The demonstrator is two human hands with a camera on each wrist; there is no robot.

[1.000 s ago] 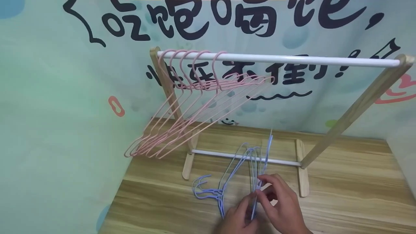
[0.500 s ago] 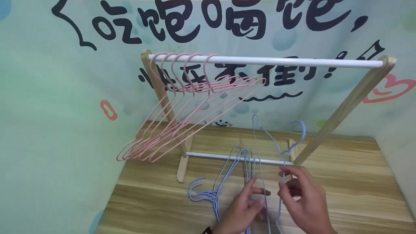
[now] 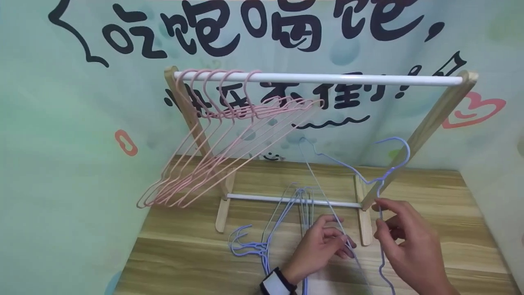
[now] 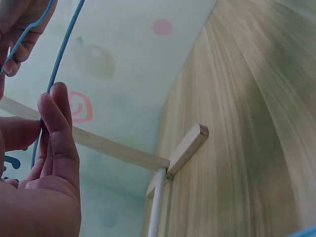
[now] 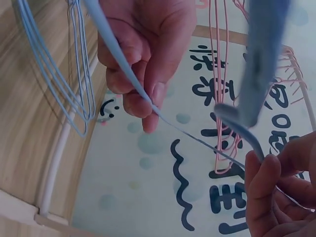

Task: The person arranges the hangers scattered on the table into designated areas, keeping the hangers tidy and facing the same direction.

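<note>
My right hand (image 3: 413, 241) pinches the shoulder of a blue clothes hanger (image 3: 384, 179) just below its hook. My left hand (image 3: 321, 246) pinches the long bottom bar of that same hanger, the thumb pressed against the fingers in the left wrist view. The hanger is held up off the table, its hook towards the upper right and one end pointing to the wall. Under and beside my left hand lie several more blue hangers (image 3: 262, 250), their hooks pointing left. Part of that pile is hidden by the left hand and wrist.
A small clothes rack stands on the wooden table (image 3: 176, 254), with a white top rail (image 3: 327, 78), wooden legs and a low white crossbar (image 3: 262, 198). Several pink hangers (image 3: 250, 110) hang at the rail's left end. A printed wall (image 3: 82, 164) rises behind.
The right hand has lifted one blue hanger off the pile to the right, turning its hook upward. The left hand has moved from the pile onto that hanger's bottom bar. The view has shifted rightward.
</note>
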